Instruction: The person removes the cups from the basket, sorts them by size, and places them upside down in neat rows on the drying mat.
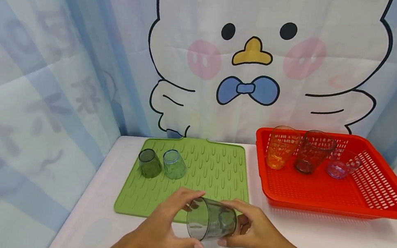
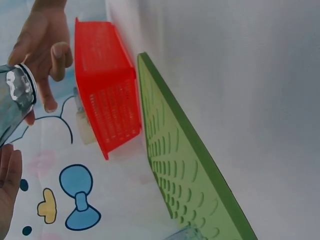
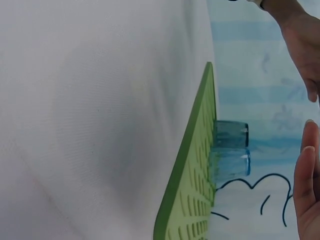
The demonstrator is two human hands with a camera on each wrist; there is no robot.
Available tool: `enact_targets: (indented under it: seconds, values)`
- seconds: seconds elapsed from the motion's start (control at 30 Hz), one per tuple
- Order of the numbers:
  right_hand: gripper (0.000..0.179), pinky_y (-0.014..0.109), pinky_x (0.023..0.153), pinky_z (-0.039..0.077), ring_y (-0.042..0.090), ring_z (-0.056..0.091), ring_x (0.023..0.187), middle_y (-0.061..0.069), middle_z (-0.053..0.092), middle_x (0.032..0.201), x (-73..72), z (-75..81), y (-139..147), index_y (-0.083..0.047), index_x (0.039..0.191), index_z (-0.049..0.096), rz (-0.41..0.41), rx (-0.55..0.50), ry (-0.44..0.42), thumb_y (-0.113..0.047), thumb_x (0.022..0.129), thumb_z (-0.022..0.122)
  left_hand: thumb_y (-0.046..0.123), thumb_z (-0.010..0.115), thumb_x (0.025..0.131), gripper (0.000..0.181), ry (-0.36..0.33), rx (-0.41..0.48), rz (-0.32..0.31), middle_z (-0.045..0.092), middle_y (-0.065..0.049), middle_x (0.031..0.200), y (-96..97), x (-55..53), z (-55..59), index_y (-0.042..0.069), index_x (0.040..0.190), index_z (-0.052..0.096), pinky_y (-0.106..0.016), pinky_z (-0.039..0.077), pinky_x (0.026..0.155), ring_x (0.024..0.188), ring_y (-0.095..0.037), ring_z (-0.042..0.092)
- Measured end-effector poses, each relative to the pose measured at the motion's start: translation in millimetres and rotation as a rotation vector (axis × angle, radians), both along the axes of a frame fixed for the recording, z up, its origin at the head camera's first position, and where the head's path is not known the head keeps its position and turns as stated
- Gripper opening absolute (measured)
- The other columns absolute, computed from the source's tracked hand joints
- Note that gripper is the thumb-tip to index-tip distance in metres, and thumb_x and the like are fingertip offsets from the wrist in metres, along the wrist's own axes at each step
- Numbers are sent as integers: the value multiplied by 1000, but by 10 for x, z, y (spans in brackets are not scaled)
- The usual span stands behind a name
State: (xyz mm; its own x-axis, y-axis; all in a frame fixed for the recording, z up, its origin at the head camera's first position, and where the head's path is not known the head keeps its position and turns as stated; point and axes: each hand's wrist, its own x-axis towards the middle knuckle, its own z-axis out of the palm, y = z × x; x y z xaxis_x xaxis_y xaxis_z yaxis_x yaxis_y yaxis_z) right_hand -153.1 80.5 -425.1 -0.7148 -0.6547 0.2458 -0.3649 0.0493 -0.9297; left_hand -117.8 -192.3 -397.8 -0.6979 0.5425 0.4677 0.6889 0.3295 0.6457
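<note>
A clear grey glass tumbler (image 1: pixel 214 221) is held sideways, rim clasped by left grip (image 1: pixel 163 231), base pinched by right grip (image 1: pixel 260 233).

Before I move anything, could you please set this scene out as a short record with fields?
Held: grey glass, tipped sideways, mouth facing left
Right grip: fingers and thumb on the base end
Left grip: spread around the rim; contact unclear
Green mat: small dark glass, blue glass, side by side
Red basket, right of mat: orange glass, tall dark glass, purple glass
</note>
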Motion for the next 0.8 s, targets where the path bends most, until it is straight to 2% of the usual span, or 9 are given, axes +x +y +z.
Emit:
enact_targets:
  seconds: [0.13, 0.3, 0.43, 0.57, 0.73, 0.8]
  values:
    - [65, 29, 56, 57, 2, 61, 63, 7, 63, 111, 1, 13, 19, -13, 139, 56, -16, 13, -3, -12, 81, 84, 32, 86, 80, 87, -12, -8, 22, 52, -6, 132, -31, -15, -28, 18, 152, 39, -32, 56, 90, 110, -17, 59]
    - [65, 29, 55, 56, 3, 61, 61, 3, 66, 100, 4, 26, 37, -14, 139, 56, -33, 21, 4, -10, 81, 84, 33, 85, 81, 85, -32, -17, 20, 54, -5, 131, -68, -32, -38, 17, 151, 40, -31, 56, 90, 111, -15, 60]
    - [64, 27, 52, 54, 0, 57, 59, -1, 65, 82, 4, 46, 44, -14, 139, 56, -27, -1, 21, -8, 81, 83, 32, 85, 82, 81, -123, -4, 18, 56, -1, 131, -76, -25, -35, 19, 149, 41, -32, 57, 91, 113, -15, 61]
    - [64, 26, 49, 52, 0, 55, 58, 2, 62, 67, -1, 68, 44, -11, 140, 54, -8, -36, 39, -4, 82, 81, 32, 84, 83, 79, -208, -4, 5, 57, 0, 134, -86, -31, -49, 18, 148, 42, -34, 56, 93, 115, -14, 59]
    - [64, 26, 47, 50, -2, 53, 57, 7, 59, 61, -1, 93, 29, -8, 141, 53, 2, -57, 21, -1, 83, 79, 36, 81, 86, 78, -257, -68, -19, 58, 0, 134, -113, -66, -103, 18, 148, 38, -33, 55, 95, 116, -13, 58]
    - [64, 26, 47, 50, -2, 52, 57, 5, 59, 61, 3, 109, 13, -5, 141, 52, 3, -62, 4, -1, 83, 78, 38, 79, 87, 77, -285, -96, -21, 58, 2, 134, -119, -76, -122, 20, 148, 37, -32, 54, 96, 116, -12, 58]
